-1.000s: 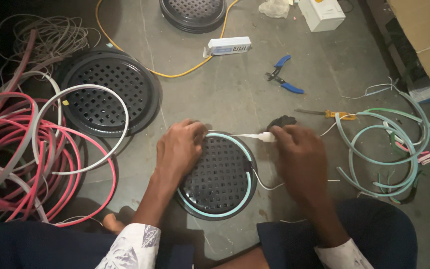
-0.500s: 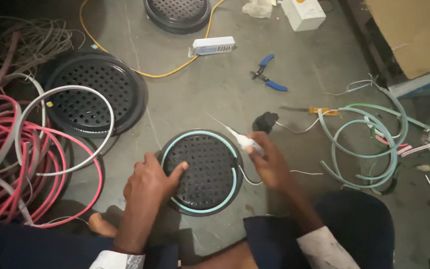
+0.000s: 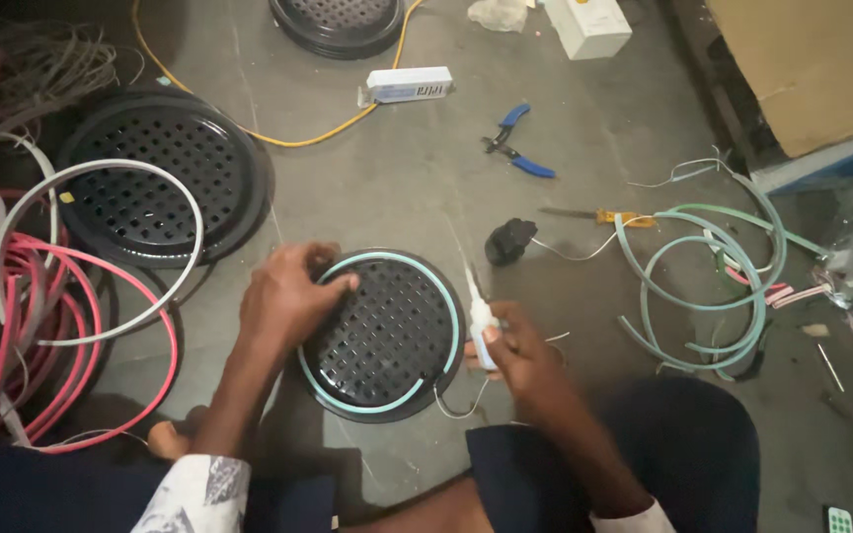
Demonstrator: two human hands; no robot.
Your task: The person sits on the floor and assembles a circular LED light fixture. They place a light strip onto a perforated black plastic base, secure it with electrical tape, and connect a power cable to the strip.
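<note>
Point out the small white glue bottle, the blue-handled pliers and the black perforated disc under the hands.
White glue bottle (image 3: 481,318), head view, on its body.
Blue-handled pliers (image 3: 517,146), head view, near the pivot.
Black perforated disc (image 3: 387,336), head view, on its grille centre.

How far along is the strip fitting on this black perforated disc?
Done: the pale green strip already sits around most of the perforated disc rim. In hand: the left hand presses the strip at the upper left edge; the right hand holds a small white tube beside the rim. Left: a loose tail hangs off the lower edge.
</note>
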